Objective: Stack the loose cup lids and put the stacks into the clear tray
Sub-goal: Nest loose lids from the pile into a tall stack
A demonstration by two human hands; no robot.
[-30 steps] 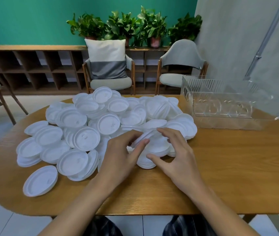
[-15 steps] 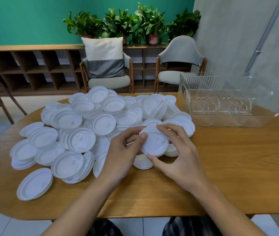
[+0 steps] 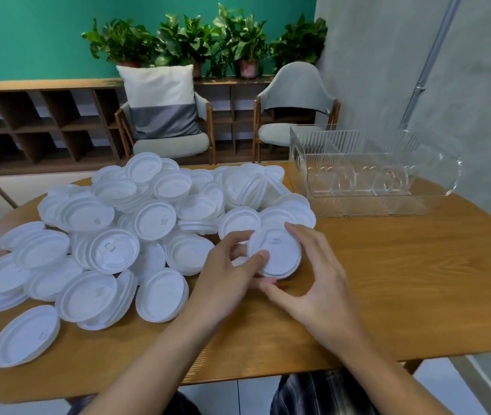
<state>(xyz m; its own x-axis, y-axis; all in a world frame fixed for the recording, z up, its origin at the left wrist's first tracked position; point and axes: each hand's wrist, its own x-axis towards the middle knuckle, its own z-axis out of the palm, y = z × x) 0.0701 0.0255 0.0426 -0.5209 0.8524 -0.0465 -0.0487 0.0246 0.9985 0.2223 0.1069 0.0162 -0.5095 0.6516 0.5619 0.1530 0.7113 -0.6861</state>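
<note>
both grips hold one white lid (image 3: 277, 253) above the surface's (image 3: 403, 280) middle, left grip (image 3: 226, 280) pinching its near rim, right grip (image 3: 322, 289) curled round its right rim; probably light, thin, slippery, best held at the rim.

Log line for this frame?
left hand: grips white round plastic cup lid | right hand: grips same lid | loose lid pile: on wooden table | clear plastic tray: no lids visible

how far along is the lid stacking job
Barely started. Done: nothing, the clear tray holds no lids. In hand: the left hand and right hand grip one lid beside the pile. Left: that whole pile of loose lids.
</note>
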